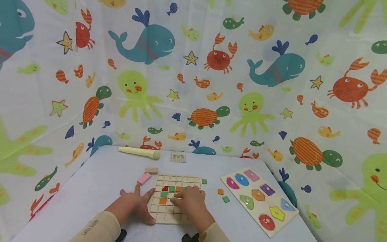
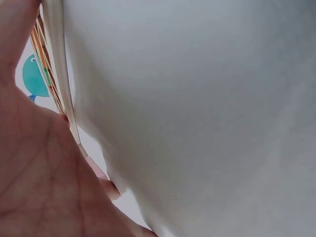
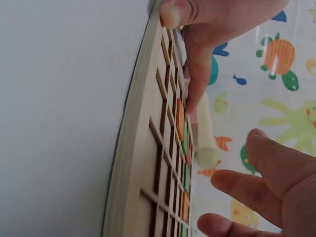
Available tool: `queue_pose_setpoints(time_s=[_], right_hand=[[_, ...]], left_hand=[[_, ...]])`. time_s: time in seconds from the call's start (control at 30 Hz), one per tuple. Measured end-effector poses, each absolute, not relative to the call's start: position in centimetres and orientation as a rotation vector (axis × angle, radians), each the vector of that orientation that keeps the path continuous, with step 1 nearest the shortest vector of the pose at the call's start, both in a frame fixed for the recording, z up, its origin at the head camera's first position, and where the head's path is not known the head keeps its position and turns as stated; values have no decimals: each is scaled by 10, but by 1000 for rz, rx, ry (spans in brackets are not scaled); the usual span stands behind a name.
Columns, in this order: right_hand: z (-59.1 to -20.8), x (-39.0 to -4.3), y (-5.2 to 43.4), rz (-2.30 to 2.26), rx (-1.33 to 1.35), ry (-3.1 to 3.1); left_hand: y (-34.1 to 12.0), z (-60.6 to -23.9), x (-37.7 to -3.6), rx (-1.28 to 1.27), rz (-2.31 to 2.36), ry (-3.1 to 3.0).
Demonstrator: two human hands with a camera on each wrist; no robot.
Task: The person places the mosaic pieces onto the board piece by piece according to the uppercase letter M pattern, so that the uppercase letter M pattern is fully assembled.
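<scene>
A square wooden grid board lies on the table, with a red tile, several green and orange tiles, and thin raised lines between cells. At its left side, my left hand is spread, thumb at the near left corner and index finger by the left edge. The right wrist view shows that thumb against the board's edge. Over the board's right half hovers my right hand, covering some cells. Its fingers are apart in the right wrist view, with nothing visible between them.
Loose green and orange tiles lie right of the board. Farther right is a shape puzzle board. Pink and tan blocks, a pale yellow stick and a small wooden piece sit behind.
</scene>
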State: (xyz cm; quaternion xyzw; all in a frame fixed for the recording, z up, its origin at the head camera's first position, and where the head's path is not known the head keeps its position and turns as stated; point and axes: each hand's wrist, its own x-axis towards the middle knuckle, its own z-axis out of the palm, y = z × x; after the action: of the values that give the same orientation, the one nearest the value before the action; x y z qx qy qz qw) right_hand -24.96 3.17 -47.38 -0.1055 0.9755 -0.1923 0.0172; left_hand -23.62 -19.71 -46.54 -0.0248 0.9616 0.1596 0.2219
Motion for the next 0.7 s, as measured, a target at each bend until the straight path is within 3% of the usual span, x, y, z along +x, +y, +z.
queue_pose_setpoints(time_s=[0.7], right_hand=[[-491, -268, 111, -555, 23, 3075]], left_hand=[[-198, -470, -239, -79, 473, 2664]])
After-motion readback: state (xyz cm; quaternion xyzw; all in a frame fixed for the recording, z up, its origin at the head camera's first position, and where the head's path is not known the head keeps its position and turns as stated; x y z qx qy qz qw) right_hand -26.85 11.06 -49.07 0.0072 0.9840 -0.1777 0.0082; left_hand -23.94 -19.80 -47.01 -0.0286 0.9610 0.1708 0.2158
